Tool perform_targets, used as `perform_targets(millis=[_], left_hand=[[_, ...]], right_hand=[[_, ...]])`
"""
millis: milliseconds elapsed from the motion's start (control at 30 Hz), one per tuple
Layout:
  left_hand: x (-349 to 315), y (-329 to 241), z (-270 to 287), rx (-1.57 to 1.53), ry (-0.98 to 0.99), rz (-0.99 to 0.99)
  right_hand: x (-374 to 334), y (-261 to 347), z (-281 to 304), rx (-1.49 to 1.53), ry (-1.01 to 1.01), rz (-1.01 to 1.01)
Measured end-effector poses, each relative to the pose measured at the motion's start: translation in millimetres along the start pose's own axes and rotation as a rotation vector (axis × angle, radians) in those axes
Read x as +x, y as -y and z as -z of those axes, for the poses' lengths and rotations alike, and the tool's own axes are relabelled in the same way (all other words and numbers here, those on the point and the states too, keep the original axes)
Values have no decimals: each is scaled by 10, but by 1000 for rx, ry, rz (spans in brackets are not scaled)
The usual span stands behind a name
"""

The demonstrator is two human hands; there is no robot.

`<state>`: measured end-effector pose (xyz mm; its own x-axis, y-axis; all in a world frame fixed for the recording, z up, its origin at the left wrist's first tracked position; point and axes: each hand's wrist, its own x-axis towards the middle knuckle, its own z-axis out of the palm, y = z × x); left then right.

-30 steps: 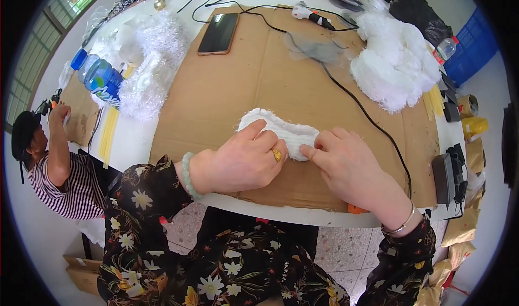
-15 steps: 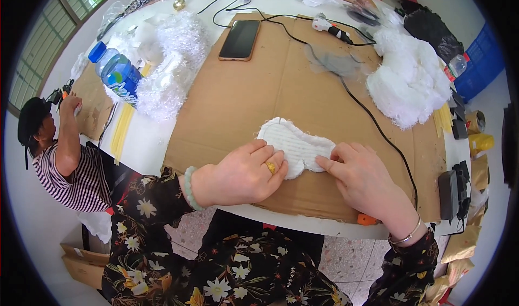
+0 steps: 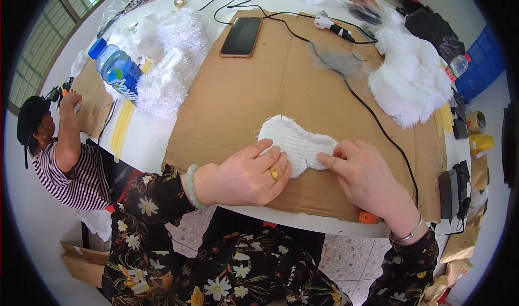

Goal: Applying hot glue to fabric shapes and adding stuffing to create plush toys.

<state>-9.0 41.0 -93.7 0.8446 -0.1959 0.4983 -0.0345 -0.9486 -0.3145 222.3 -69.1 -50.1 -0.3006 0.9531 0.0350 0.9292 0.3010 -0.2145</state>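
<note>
A small white fabric piece (image 3: 299,142) with frayed edges lies on the brown cardboard (image 3: 227,106) in front of me. It has a rounded left lobe, a narrower right end and a notch in its lower edge. Curled over its left side, my left hand (image 3: 251,172) is closed on the fabric, with some fingertips hidden beneath the hand. My right hand (image 3: 363,170) pinches the right end between thumb and fingers.
Beyond my hands are a phone (image 3: 241,37), a glue gun (image 3: 332,27) and a black cable (image 3: 373,119). White fluffy material (image 3: 409,79) sits at right; a blue bottle (image 3: 120,72) and glue sticks (image 3: 122,127) at left. A co-worker (image 3: 67,168) is at far left.
Almost nothing differs. Both hands keep their hold on the white fabric piece, with a slight shift of the left fingers along its lower left edge.
</note>
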Motion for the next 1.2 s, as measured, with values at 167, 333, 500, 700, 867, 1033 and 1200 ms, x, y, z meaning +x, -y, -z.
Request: perform_targets(millis=[167, 333, 500, 700, 867, 1033, 1200], left_hand=[[16, 45, -19, -94, 76, 22], [12, 76, 1, -159, 138, 40], [-3, 101, -27, -416, 58, 213], [-16, 180, -52, -681, 23, 450], [-24, 163, -33, -626, 44, 446], [0, 52, 65, -385, 71, 290], [-14, -25, 90, -250, 84, 207]], right_hand=[[10, -27, 15, 31, 15, -9], [-119, -34, 274, 48, -81, -24], [-695, -95, 662, -4, -92, -209], [-1238, -76, 609, -42, 95, -344], [-1250, -87, 364, -34, 117, -361], [-1194, -137, 236, -32, 10, -291], [-1133, -110, 225, -20, -2, -246]])
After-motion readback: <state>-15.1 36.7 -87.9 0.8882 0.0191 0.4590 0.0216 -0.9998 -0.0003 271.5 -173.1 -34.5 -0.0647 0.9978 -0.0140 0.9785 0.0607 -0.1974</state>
